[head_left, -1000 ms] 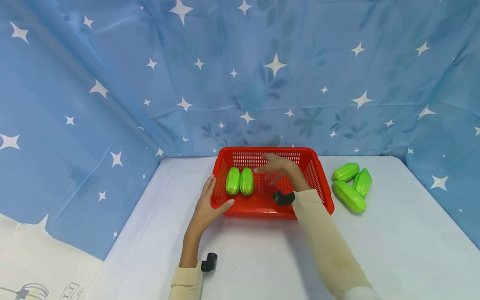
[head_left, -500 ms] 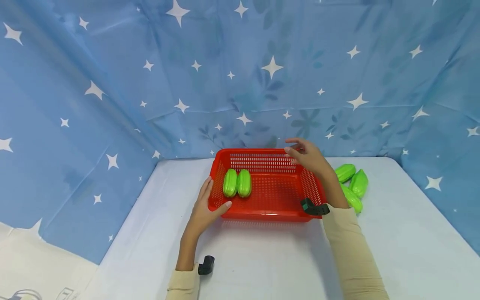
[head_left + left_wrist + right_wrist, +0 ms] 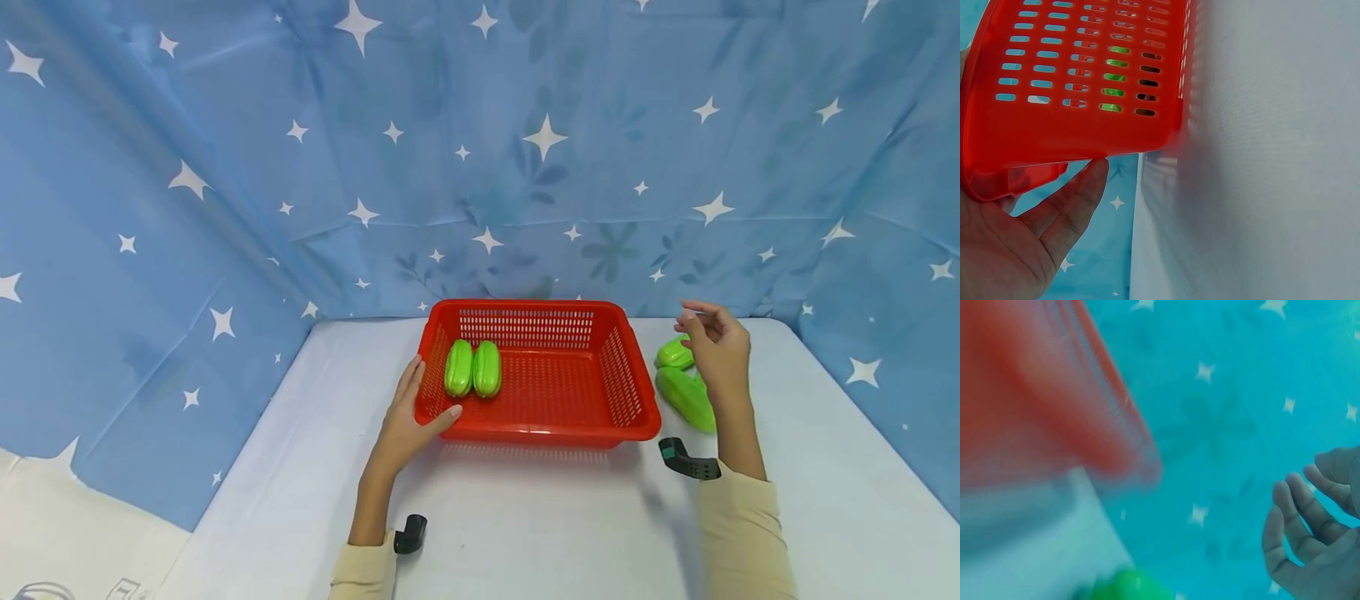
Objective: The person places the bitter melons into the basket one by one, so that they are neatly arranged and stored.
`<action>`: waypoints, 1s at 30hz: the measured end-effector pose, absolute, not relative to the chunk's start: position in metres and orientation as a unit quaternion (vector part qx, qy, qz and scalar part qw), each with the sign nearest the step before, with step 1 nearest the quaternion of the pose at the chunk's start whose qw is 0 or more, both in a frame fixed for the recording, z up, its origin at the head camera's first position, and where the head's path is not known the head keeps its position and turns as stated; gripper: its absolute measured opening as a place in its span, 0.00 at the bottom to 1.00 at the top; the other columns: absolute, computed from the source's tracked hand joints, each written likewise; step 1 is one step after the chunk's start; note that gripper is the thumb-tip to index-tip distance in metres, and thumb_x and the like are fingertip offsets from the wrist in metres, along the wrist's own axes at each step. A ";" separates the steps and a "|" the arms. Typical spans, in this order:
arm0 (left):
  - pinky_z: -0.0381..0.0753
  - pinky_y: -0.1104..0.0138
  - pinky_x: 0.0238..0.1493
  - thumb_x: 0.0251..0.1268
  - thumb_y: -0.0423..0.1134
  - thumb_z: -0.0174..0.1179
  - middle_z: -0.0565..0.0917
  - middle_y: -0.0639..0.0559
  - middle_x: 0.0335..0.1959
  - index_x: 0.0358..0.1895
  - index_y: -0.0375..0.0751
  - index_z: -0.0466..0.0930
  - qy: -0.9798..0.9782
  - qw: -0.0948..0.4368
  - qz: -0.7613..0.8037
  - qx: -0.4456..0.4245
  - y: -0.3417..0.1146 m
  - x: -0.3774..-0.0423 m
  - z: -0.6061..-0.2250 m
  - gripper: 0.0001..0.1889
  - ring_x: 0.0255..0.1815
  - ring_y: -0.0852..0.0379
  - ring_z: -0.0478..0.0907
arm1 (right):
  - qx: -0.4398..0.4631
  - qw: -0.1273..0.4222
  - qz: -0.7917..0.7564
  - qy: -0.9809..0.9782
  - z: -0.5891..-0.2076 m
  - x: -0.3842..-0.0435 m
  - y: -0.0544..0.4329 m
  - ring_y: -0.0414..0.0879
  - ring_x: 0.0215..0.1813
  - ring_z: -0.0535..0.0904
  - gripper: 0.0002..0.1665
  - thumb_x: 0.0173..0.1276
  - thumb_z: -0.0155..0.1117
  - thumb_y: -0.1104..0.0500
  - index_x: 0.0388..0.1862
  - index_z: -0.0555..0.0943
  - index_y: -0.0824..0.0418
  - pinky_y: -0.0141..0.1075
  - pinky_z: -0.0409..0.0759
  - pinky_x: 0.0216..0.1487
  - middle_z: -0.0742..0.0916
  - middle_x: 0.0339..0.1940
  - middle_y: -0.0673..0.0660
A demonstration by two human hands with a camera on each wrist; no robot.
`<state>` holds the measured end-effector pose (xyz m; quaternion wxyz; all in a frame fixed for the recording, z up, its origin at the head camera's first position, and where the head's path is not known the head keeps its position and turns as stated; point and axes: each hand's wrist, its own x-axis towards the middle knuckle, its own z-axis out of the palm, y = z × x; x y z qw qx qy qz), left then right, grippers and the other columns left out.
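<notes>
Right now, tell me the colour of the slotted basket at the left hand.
Red; the slotted basket shows best in the head view.

The head camera looks forward and down from above, far enough back to take in the whole basket [image 3: 555, 392], much of the worktop [image 3: 525, 517] and the starry curtain [image 3: 450, 167] behind. The left-wrist camera sits close to the basket's slotted wall, its view turned sideways, with the worktop along the right. The right-wrist camera faces past a blurred basket corner towards the curtain. All three views share basket and curtain.
</notes>
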<state>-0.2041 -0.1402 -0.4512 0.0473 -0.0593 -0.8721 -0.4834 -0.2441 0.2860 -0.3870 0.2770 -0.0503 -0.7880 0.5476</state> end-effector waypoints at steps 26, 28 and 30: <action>0.66 0.41 0.69 0.54 0.64 0.66 0.46 0.65 0.80 0.79 0.50 0.47 -0.872 0.051 -0.482 -0.062 -0.139 -0.205 -0.451 0.53 0.80 0.51 0.48 | -0.207 0.059 0.434 -0.875 -0.477 -0.192 0.376 0.78 0.69 0.61 0.49 0.74 0.46 0.38 0.79 0.45 0.66 0.68 0.67 0.62 0.61 0.71 0.80; 0.66 0.41 0.69 0.54 0.63 0.66 0.46 0.64 0.80 0.79 0.50 0.47 -0.872 0.053 -0.483 -0.064 -0.139 -0.205 -0.451 0.53 0.80 0.50 0.48 | -0.196 0.056 0.441 -0.874 -0.479 -0.193 0.372 0.78 0.68 0.62 0.51 0.73 0.47 0.37 0.79 0.42 0.66 0.68 0.67 0.61 0.61 0.71 0.80; 0.65 0.41 0.69 0.54 0.63 0.66 0.46 0.64 0.80 0.79 0.50 0.47 -0.872 0.051 -0.482 -0.063 -0.140 -0.204 -0.451 0.54 0.81 0.50 0.47 | -0.183 0.055 0.443 -0.876 -0.482 -0.193 0.368 0.78 0.67 0.63 0.53 0.73 0.49 0.37 0.79 0.40 0.67 0.68 0.68 0.60 0.62 0.70 0.80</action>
